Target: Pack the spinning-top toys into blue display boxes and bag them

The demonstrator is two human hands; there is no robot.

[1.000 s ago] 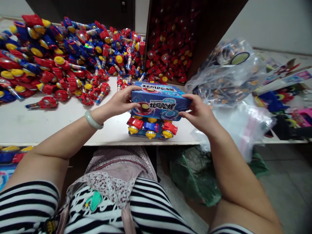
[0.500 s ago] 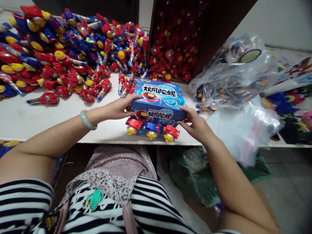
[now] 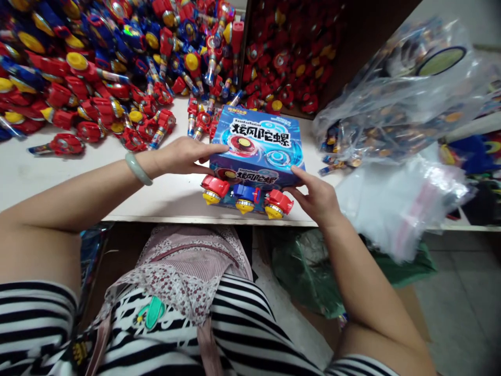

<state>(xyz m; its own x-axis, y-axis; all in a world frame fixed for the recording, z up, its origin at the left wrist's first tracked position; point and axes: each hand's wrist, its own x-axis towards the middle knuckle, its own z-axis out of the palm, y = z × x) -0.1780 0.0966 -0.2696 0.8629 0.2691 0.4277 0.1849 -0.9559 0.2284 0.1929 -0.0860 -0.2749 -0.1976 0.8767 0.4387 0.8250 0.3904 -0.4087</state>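
A blue printed toy box (image 3: 258, 141) with a spinning-top picture on its lid stands near the front edge of the white table. My left hand (image 3: 188, 156) grips its left side, thumb and fingers at the corner. On the opposite side, my right hand (image 3: 315, 193) holds the front right corner between thumb and fingers. Along the box's front sit a red spinning-top toy (image 3: 214, 189), a blue one (image 3: 245, 198) and another red one (image 3: 277, 203), yellow tips pointing down. The box hides what lies behind it.
A heap of red and blue top toys (image 3: 102, 78) covers the table's back left. More red toys fill a dark-walled bin (image 3: 285, 68) behind the box. On the right lie a clear bag of parts (image 3: 391, 115) and plastic bags (image 3: 403, 198); a green sack (image 3: 309, 271) is below.
The view has shifted slightly, bringing the heap and the bags closer to the frame's edges. Both hands stay on the box, which looks little moved on the table.
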